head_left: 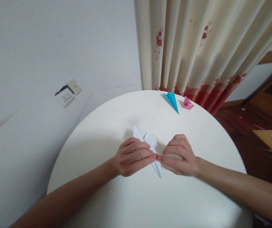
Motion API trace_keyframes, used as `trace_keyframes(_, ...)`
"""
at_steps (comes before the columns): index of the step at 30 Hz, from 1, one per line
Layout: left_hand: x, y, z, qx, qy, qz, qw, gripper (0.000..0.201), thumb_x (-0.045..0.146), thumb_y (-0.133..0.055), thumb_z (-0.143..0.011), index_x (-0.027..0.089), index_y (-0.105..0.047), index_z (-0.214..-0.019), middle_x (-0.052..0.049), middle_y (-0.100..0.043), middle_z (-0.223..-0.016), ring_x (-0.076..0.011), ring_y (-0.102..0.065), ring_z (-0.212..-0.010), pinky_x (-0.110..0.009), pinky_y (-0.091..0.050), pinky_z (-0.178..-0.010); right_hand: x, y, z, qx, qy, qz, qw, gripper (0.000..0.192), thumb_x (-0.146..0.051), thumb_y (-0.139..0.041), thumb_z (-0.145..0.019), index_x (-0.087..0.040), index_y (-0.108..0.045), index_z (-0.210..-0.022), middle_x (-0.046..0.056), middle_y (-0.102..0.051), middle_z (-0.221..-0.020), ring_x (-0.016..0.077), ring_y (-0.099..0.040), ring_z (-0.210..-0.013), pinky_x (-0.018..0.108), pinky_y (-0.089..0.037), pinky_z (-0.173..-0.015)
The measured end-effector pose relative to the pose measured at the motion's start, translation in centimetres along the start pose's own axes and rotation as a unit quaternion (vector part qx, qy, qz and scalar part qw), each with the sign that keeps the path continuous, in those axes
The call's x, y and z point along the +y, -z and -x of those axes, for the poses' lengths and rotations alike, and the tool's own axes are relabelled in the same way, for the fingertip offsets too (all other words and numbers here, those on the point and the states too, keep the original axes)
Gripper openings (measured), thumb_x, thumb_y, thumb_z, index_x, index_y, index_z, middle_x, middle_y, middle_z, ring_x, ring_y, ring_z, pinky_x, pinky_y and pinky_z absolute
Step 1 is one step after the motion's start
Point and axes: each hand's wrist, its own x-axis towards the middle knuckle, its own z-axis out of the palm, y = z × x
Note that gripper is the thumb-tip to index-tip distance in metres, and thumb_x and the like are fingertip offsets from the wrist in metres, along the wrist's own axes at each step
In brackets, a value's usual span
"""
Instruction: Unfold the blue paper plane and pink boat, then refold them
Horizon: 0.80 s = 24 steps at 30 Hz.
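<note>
A folded sheet of white paper is between my hands, over the middle of the round white table. It narrows to a sharp point toward me, and its wider folded end points away to the left. My left hand is closed on the paper's left side, its fingers lying across the folds. From the right, my right hand pinches the paper's edge with thumb and fingers, its fingertips meeting those of the left. The fingers hide the middle of the paper.
At the table's far edge lie a blue paper plane and a small pink folded paper piece. Behind them hangs a cream and red curtain. On the left wall is a socket. A low wooden surface stands at the right.
</note>
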Motion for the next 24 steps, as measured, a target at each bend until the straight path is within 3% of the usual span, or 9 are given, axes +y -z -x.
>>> trace_keyframes(5,0.3,0.4,-0.2,-0.003,0.001,-0.026,1.0,0.014,0.018,-0.062,-0.092,0.022,-0.072,-0.1,0.0,-0.076,-0.092,-0.0155,-0.069,-0.086,-0.03,-0.051,-0.073,-0.6,0.0,-0.2,0.023,0.024,-0.012,0.999,0.016,-0.01,-0.079,-0.075,-0.023,-0.07,-0.078,-0.003,-0.07,-0.083,0.0148,-0.057,-0.08,0.036,-0.045,-0.072)
trace_keyframes(11,0.5,0.5,-0.3,0.004,-0.011,-0.03,0.999,0.013,0.018,-0.06,-0.092,0.02,-0.073,-0.095,0.001,-0.077,-0.091,-0.0147,-0.069,-0.083,-0.03,-0.05,-0.07,-0.9,0.5,-0.9,0.008,0.06,-0.002,0.998,0.015,-0.01,-0.078,-0.077,-0.023,-0.072,-0.073,-0.004,-0.072,-0.083,0.0142,-0.056,-0.079,0.036,-0.044,-0.072)
trace_keyframes(24,0.6,0.5,-0.5,0.011,-0.025,-0.037,0.999,0.01,0.016,-0.064,-0.09,0.021,-0.072,-0.094,0.001,-0.077,-0.093,-0.0141,-0.07,-0.086,-0.03,-0.051,-0.071,-1.2,1.2,-1.4,-0.021,0.055,-0.031,0.998,0.015,-0.009,-0.077,-0.078,-0.023,-0.073,-0.075,-0.004,-0.072,-0.085,0.0139,-0.058,-0.08,0.039,-0.044,-0.077)
